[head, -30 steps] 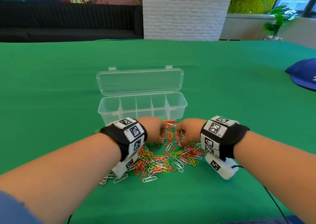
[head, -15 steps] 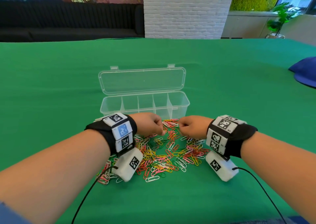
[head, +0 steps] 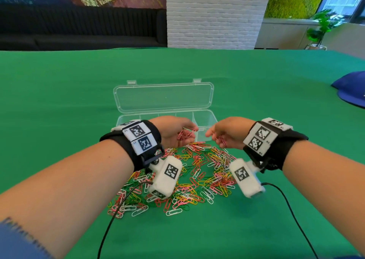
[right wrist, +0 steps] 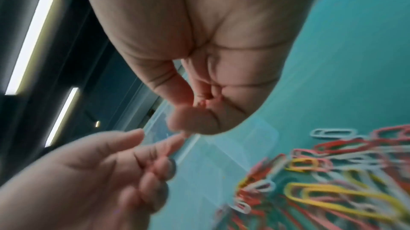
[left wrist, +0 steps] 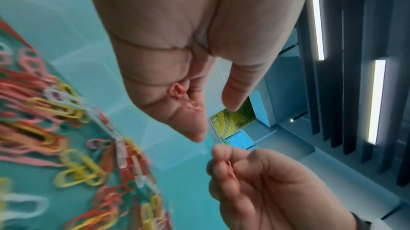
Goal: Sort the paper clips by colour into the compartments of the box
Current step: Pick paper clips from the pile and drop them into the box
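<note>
Because sorting needs both source and target within one reach, the green cloth-covered table (head: 59, 100) carries everything close to the person: one clear plastic compartment box (head: 205, 116) stands just beyond the heap, its hinged lid (head: 164, 96) thrown fully back so the cells are open from above; four dividers show, so I judge five compartments, and the cells in view look bare. Heap of mixed plastic-coated paper clips (head: 197, 172) (red, pink, yellow, green, white) lies between box and body, too many and too overlapped to count. One blue cap (head: 351, 93) sits well apart at the right edge, not involved. Two hands are raised above the far edge of the heap, near the box front, palms turned inward toward each other. Left hand (head: 173, 132) has fingers curled round a small bunch of pink paper clips (head: 185, 135), at least three, exact count unclear. Right hand (head: 227, 133) pinches more pink clips (head: 222, 140), two or so. Judgement: one colour gathered by both hands, likely bound for one cell, saving trips
</note>
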Demonstrator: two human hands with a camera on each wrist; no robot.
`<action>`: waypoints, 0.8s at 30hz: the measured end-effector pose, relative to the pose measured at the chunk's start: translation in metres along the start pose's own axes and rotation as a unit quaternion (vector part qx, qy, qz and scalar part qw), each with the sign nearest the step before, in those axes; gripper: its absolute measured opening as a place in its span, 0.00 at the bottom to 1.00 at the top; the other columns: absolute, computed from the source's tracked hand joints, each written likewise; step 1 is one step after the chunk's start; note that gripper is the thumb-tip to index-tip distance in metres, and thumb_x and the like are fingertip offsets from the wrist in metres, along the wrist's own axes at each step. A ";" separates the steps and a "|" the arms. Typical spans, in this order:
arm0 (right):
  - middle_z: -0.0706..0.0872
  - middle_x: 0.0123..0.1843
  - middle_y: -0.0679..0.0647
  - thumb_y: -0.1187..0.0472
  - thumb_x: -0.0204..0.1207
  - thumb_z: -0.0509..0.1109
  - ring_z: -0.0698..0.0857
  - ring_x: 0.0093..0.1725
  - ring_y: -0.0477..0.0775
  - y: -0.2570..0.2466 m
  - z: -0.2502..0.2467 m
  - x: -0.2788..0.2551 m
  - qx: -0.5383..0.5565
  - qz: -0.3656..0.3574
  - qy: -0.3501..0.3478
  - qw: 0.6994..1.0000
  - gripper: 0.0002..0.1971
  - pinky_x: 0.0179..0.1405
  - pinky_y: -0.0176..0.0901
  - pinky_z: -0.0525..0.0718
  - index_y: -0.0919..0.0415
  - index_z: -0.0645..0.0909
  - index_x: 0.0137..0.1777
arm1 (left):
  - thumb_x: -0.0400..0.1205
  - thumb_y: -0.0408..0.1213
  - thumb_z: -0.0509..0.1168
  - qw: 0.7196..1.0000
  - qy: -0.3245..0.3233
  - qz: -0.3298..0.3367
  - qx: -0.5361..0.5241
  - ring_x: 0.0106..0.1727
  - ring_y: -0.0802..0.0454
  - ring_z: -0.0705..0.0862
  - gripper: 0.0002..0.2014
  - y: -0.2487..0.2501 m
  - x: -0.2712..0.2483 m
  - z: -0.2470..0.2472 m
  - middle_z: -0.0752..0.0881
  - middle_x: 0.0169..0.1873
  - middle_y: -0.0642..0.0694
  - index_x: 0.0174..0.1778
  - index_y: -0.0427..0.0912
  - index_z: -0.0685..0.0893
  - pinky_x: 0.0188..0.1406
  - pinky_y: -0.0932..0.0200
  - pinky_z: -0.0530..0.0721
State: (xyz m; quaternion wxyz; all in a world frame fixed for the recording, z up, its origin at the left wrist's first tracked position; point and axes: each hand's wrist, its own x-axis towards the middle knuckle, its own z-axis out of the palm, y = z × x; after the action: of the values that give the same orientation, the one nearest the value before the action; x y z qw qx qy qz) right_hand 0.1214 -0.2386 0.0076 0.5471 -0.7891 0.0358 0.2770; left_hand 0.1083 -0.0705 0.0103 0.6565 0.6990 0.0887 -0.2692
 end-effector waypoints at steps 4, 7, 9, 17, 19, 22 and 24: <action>0.74 0.36 0.61 0.73 0.78 0.50 0.80 0.25 0.51 -0.019 -0.018 0.009 0.233 -0.032 0.029 0.972 0.12 0.20 0.32 0.82 0.75 0.76 0.45 | 0.86 0.45 0.56 0.999 0.012 0.000 -0.043 0.33 0.50 0.79 0.15 0.022 0.012 0.006 0.77 0.33 0.41 0.42 0.37 0.76 0.28 0.64 0.84; 0.75 0.39 0.63 0.67 0.80 0.51 0.78 0.36 0.57 -0.030 -0.027 0.021 0.289 -0.051 0.055 0.954 0.15 0.24 0.39 0.86 0.74 0.71 0.60 | 0.86 0.49 0.55 0.999 0.021 0.006 -0.045 0.34 0.48 0.78 0.17 0.036 0.022 0.012 0.75 0.36 0.40 0.44 0.36 0.74 0.38 0.59 0.82; 0.75 0.41 0.63 0.62 0.82 0.51 0.78 0.38 0.59 -0.035 -0.030 0.031 0.281 -0.043 0.063 0.957 0.16 0.28 0.43 0.85 0.73 0.70 0.62 | 0.86 0.50 0.55 0.999 0.029 0.015 -0.034 0.35 0.48 0.77 0.18 0.043 0.028 0.016 0.75 0.36 0.39 0.47 0.35 0.73 0.39 0.59 0.80; 0.76 0.40 0.61 0.52 0.84 0.47 0.75 0.38 0.54 -0.040 -0.027 0.049 0.186 -0.023 0.037 0.982 0.23 0.36 0.43 0.72 0.70 0.74 0.43 | 0.84 0.52 0.57 0.998 0.044 0.030 0.019 0.31 0.53 0.68 0.19 0.056 0.050 0.029 0.69 0.33 0.44 0.49 0.36 0.73 0.33 0.62 0.70; 0.76 0.42 0.61 0.53 0.84 0.46 0.74 0.40 0.54 -0.040 -0.026 0.050 0.175 -0.029 0.030 0.984 0.23 0.38 0.42 0.71 0.69 0.74 0.42 | 0.84 0.52 0.57 0.998 0.042 0.034 0.024 0.29 0.54 0.65 0.18 0.056 0.052 0.028 0.67 0.30 0.46 0.43 0.39 0.72 0.31 0.63 0.66; 0.77 0.42 0.61 0.54 0.84 0.46 0.75 0.41 0.53 -0.038 -0.027 0.049 0.186 -0.046 0.028 0.981 0.21 0.40 0.41 0.71 0.68 0.75 0.42 | 0.85 0.51 0.57 0.997 0.045 0.048 0.036 0.29 0.55 0.65 0.16 0.052 0.051 0.025 0.67 0.30 0.47 0.41 0.41 0.72 0.32 0.63 0.66; 0.78 0.43 0.60 0.56 0.83 0.48 0.77 0.42 0.53 -0.035 -0.029 0.047 0.189 -0.060 0.038 0.979 0.19 0.40 0.42 0.73 0.65 0.76 0.42 | 0.85 0.50 0.57 0.993 0.065 0.070 0.067 0.36 0.53 0.70 0.15 0.048 0.048 0.021 0.70 0.35 0.46 0.47 0.40 0.76 0.39 0.61 0.71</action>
State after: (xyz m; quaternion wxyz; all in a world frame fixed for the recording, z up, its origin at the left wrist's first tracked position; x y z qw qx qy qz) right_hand 0.1853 -0.2384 0.0213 0.7002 -0.6823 0.0605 0.2016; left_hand 0.1664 -0.1081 0.0286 0.6183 0.7619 0.0641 -0.1817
